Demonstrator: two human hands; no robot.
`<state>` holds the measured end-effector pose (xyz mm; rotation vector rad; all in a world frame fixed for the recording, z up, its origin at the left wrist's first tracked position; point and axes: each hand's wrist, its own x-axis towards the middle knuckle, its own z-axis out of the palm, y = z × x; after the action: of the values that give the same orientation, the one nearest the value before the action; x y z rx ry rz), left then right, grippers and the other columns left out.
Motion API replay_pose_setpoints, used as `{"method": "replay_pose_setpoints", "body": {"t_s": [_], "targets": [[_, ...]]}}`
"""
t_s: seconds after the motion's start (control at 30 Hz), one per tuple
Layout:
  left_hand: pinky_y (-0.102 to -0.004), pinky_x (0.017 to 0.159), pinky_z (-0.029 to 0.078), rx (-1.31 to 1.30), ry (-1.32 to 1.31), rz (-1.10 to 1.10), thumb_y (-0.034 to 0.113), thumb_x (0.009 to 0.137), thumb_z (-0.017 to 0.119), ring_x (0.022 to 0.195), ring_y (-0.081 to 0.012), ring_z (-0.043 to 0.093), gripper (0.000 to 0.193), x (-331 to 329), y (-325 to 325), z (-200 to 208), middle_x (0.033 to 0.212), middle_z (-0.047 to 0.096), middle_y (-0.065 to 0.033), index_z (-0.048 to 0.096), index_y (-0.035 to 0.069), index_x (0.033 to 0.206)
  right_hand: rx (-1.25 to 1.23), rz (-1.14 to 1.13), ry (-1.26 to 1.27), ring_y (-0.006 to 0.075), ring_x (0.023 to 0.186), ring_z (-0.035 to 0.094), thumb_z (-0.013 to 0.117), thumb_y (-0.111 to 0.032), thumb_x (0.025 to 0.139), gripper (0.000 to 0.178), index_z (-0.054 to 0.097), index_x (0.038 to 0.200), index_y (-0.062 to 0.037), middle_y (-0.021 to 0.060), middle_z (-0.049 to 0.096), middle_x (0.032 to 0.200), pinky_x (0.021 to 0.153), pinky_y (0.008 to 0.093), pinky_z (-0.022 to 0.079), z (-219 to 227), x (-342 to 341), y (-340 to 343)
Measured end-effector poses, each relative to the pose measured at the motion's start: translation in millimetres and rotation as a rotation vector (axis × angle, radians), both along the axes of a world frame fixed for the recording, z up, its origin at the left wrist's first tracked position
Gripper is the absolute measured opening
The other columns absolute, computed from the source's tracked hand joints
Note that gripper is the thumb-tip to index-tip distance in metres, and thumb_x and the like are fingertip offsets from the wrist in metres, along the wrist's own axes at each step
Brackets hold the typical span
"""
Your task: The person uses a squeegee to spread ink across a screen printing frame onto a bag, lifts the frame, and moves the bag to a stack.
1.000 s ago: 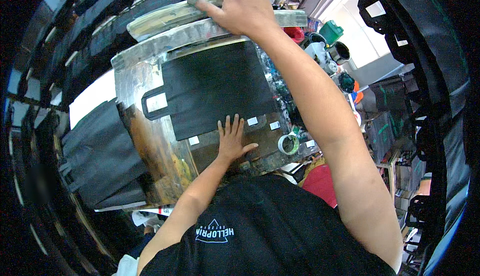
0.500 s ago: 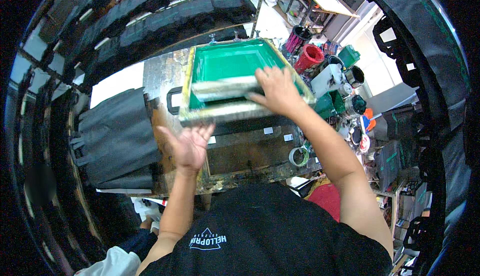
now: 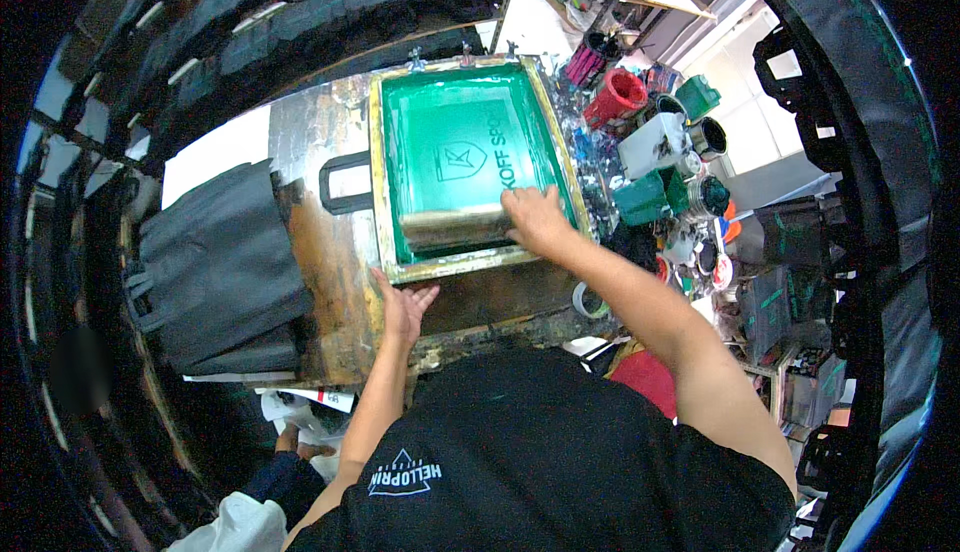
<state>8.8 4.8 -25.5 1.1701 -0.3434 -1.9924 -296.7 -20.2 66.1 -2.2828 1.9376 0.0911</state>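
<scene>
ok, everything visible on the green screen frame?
The green screen frame is rectangular, with worn yellowish rails, material unclear. Its green inside shows a darker shield outline and lettering. It lies over the table, metal-looking fittings at its far edge. The left hand appears to touch its near-left corner; the right hand holds a squeegee inside, by the near rail.

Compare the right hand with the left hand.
The right hand grips the squeegee by its right end, while the left hand is open, its fingers spread. The right hand is over the inside of the frame; the left hand is nearer the body, at the frame's near left corner. Both are bare.
</scene>
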Motion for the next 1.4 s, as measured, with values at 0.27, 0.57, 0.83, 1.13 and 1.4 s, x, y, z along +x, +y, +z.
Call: {"method": "replay_pose_setpoints", "body": {"t_s": [0.27,0.57,0.83,1.13,1.4], "targets": [[-0.0549,0.114,0.042,-0.011,-0.071,-0.038,0.089,0.088,0.035,0.144,-0.0466,0.036,0.119,-8,0,12,0.161,0.018,-0.0320,-0.011,0.008,0.162,-0.248,-0.051,0.010,0.0260,0.104,0.061,0.060,-0.004,0.086,0.033,0.057,0.118,-0.0134,0.0067,0.063,0.105,0.091,0.0599,0.036,-28,-11,-42],[-0.0551,0.114,0.042,0.043,-0.086,-0.037,0.091,0.085,0.033,0.143,-0.0466,0.039,0.122,-6,0,21,0.160,0.025,-0.0284,-0.001,0.001,0.162,-0.346,-0.012,0.055,0.0281,0.109,0.059,0.084,-0.016,0.072,0.059,0.052,0.122,-0.0148,0.0055,0.061,0.110,0.089,0.0567,0.035,-65,-71,-226],[-0.0498,0.104,0.052,0.258,-0.180,-0.102,0.095,0.083,0.030,0.128,-0.0453,0.055,0.125,-6,-19,8,0.147,0.043,-0.0332,0.014,-0.004,0.157,-0.112,0.016,0.020,0.0289,0.119,0.060,0.085,-0.020,0.077,0.063,0.051,0.131,-0.0141,0.0063,0.063,0.121,0.096,0.0599,0.038,-53,-100,-333],[-0.0414,0.060,0.053,-0.353,-0.985,-0.660,0.062,0.090,0.068,0.066,-0.0247,0.068,0.063,-20,-128,66,0.069,0.068,-0.0151,0.067,0.000,0.083,-0.554,-0.035,0.151,0.0226,0.105,0.060,0.058,-0.017,0.092,0.033,0.061,0.125,-0.0200,0.0018,0.064,0.109,0.092,0.0549,0.041,-70,-107,-295],[-0.0445,0.098,0.040,-1.713,-1.803,-0.317,0.070,0.084,0.065,0.118,-0.0323,0.052,0.078,-171,-351,57,0.124,0.058,-0.0150,0.063,0.005,0.128,-0.665,-0.021,0.194,0.0194,0.095,0.060,0.061,-0.021,0.089,0.030,0.065,0.118,-0.0198,-0.0013,0.063,0.100,0.083,0.0451,0.044,-101,-103,-301]]}}
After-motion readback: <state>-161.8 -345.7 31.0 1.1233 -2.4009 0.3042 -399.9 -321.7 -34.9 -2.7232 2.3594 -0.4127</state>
